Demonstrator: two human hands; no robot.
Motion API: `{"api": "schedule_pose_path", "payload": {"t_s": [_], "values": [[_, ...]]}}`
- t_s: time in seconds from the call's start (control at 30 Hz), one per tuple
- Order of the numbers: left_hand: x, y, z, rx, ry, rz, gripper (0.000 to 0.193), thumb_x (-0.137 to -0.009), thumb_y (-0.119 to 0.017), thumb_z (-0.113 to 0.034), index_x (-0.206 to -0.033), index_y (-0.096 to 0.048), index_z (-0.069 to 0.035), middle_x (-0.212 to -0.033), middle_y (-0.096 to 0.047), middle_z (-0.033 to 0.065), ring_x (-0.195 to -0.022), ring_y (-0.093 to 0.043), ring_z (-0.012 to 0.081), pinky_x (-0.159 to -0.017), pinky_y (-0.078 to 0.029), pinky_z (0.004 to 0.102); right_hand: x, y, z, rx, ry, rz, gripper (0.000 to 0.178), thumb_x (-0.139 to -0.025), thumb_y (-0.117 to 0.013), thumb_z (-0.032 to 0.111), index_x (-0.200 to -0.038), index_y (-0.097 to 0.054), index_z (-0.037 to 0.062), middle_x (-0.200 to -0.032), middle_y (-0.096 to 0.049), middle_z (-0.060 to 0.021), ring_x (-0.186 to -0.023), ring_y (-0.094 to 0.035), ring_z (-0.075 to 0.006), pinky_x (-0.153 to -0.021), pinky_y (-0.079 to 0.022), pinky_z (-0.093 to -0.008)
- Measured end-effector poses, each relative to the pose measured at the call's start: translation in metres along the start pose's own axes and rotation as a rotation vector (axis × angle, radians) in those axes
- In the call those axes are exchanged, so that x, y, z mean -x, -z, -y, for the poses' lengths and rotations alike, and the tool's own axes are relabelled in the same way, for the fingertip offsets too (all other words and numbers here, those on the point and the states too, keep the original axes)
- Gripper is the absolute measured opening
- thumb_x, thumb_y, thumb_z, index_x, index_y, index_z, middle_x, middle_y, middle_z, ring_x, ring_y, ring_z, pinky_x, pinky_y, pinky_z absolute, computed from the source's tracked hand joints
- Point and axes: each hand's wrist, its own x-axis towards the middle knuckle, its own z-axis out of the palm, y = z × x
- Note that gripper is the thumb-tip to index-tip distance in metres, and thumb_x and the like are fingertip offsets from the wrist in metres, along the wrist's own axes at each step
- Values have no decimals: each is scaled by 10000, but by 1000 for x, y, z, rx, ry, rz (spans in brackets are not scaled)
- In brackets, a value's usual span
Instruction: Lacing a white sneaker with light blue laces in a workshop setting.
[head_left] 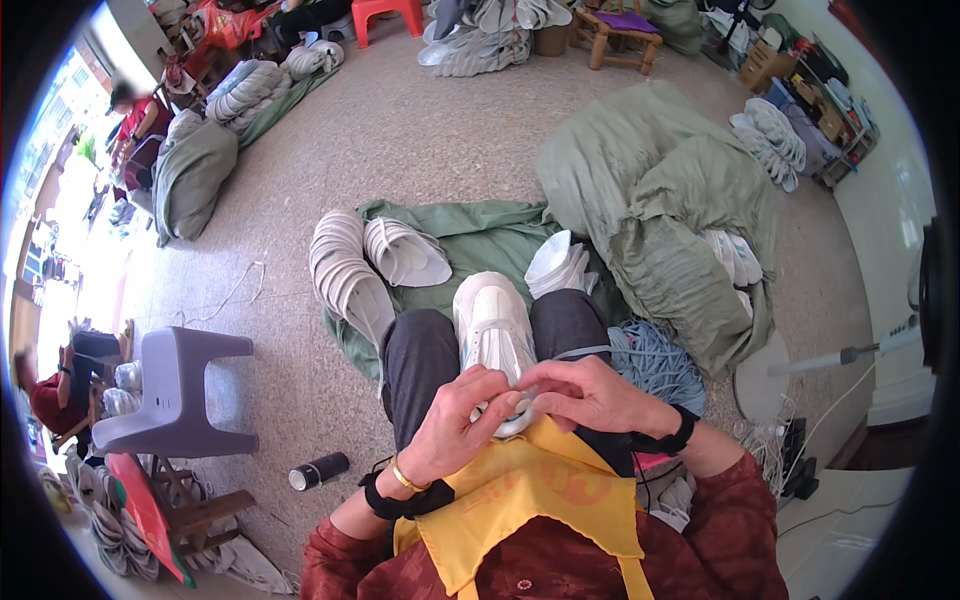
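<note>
Between my knees rests a white shoe (490, 318), its toe pointing away from me and its opening towards my body. My left hand (450, 425) is at the shoe's opening, thumb and forefinger pinched together. Close to it, my right hand (595, 398) also pinches with thumb and fingers over the shoe's near end. What either hand pinches is too small to make out. A bundle of light blue laces (655, 362) lies beside my right knee, with a few strands across the thigh. A yellow apron (530, 485) covers my lap below the hands.
Nested white shoe uppers (345, 265) lie on a green cloth (470, 235) ahead, near a large green sack (650, 200). At left stand a grey plastic stool (180, 395) and a dark cylinder (318, 471) lying on the floor. Other people sit far left.
</note>
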Motion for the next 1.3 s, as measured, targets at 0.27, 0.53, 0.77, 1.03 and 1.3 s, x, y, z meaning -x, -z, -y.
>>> {"api": "schedule_pose_path", "payload": {"t_s": [0.27,0.53,0.77,1.03,1.3], "values": [[7,-5,18,6,83,-34,120,-971,-671,-83,-917,-644,21,-780,-596,128,-729,-581,283,-660,-475,383,55,61,-25,565,-223,-453,145,-926,-744,135,-998,-728,10,-770,-712,-24,-596,-593,-53,-582,-467,-236],[0,-17,18,-58,8,-44,108,-950,-680,-81,-930,-648,21,-786,-620,138,-740,-602,288,-650,-490,391,0,-8,1,-127,-91,-216,205,-946,-678,18,-1150,-673,-8,-802,-721,-46,-730,-702,-87,-651,-555,-242],[5,-13,22,-136,41,-89,86,-926,-697,-45,-900,-637,11,-810,-615,121,-730,-583,285,-645,-474,375,-25,-15,-21,-16,69,-195,165,-946,-701,-1,-1107,-677,-29,-840,-721,-60,-794,-707,-98,-701,-581,-241],[9,-18,56,-252,155,-344,236,-864,-741,-18,-950,-522,3,-844,-500,89,-664,-556,194,-589,-475,311,-45,-13,-45,296,80,-376,123,-914,-748,79,-934,-700,-33,-780,-701,-55,-679,-644,-72,-614,-531,-258],[10,-24,68,-238,176,-366,248,-855,-743,-19,-938,-511,2,-831,-502,84,-601,-542,175,-541,-467,301,-54,-17,-48,462,197,-366,111,-880,-729,72,-906,-662,-13,-815,-668,-157,-702,-685,-323,-644,-538,-400]]}}
